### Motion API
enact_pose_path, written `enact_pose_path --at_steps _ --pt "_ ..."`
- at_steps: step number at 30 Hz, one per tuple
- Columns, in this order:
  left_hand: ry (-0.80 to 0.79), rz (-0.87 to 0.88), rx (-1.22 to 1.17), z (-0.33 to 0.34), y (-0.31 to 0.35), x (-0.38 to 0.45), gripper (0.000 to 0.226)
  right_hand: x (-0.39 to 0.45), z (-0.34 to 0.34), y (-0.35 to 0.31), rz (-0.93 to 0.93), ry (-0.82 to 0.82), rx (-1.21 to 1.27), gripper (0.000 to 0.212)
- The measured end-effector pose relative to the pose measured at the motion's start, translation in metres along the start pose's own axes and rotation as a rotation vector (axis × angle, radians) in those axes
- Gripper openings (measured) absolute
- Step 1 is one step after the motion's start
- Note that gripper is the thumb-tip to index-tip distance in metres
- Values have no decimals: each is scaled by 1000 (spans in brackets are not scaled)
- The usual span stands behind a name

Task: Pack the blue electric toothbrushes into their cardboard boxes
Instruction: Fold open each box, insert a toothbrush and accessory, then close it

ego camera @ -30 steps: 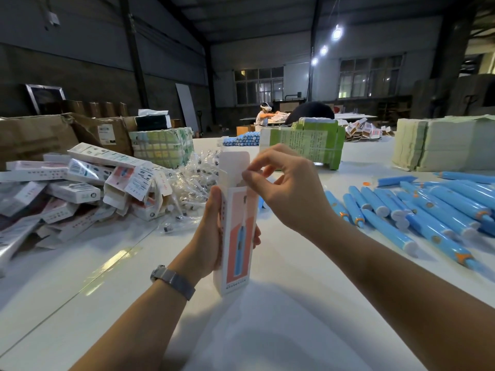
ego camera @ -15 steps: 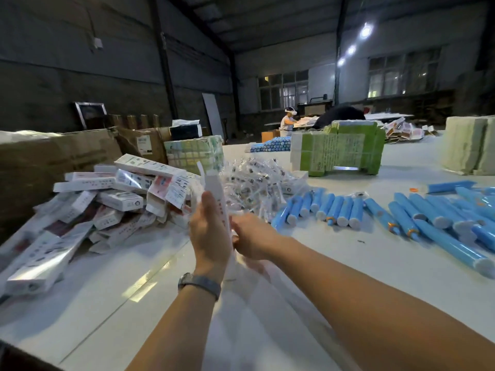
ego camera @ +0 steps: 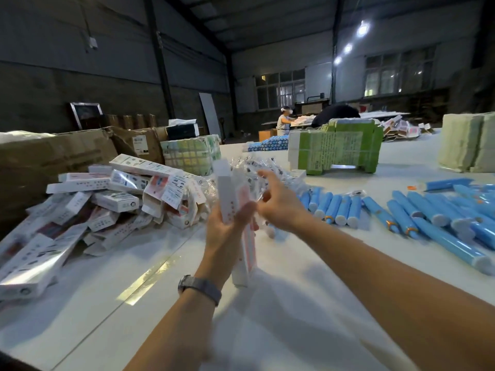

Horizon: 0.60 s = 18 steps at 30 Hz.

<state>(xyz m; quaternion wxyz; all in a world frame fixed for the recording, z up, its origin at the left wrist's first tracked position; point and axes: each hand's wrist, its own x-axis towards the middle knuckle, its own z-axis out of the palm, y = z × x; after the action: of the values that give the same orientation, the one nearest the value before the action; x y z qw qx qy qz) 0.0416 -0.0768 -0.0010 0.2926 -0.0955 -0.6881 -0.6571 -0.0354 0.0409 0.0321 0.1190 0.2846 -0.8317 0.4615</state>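
While the left hand (ego camera: 227, 226) grips the upright box (ego camera: 242, 236), the right hand (ego camera: 278, 203), fingers loosely spread and empty, reaches beyond it toward the bagged brush heads (ego camera: 270, 170).

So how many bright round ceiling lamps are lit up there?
3, in a slanting row at upper right: the nearest lamp highest, the middle lamp below it, the farthest lamp lowest. Others may be hidden.

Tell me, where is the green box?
In the head view, the green box sits far back on the white table, right of center, behind the row of blue toothbrushes and right of the clear packets.
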Motion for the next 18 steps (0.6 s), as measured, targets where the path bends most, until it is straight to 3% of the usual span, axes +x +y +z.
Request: enact_pose_path --at_steps 2,5,8,12,14,18 --pt "-112 -29 -8 11 3 -6 54 -13 -35 -13 -55 153 287 68" --pt "-174 -3 -5 24 1 -13 72 -34 -75 -32 -205 313 522 67" --pt "-153 32 28 34 1 -21 74 -50 -96 -50 -310 355 592 65" --pt "-113 47 61 39 -2 -26 69 -64 -96 -63 -477 222 516 60" --pt "-95 53 55 37 2 -25 78 -66 -91 -63 -513 163 391 60" --pt "-110 82 43 35 7 -24 87 -67 -84 -62 -542 180 204 52"
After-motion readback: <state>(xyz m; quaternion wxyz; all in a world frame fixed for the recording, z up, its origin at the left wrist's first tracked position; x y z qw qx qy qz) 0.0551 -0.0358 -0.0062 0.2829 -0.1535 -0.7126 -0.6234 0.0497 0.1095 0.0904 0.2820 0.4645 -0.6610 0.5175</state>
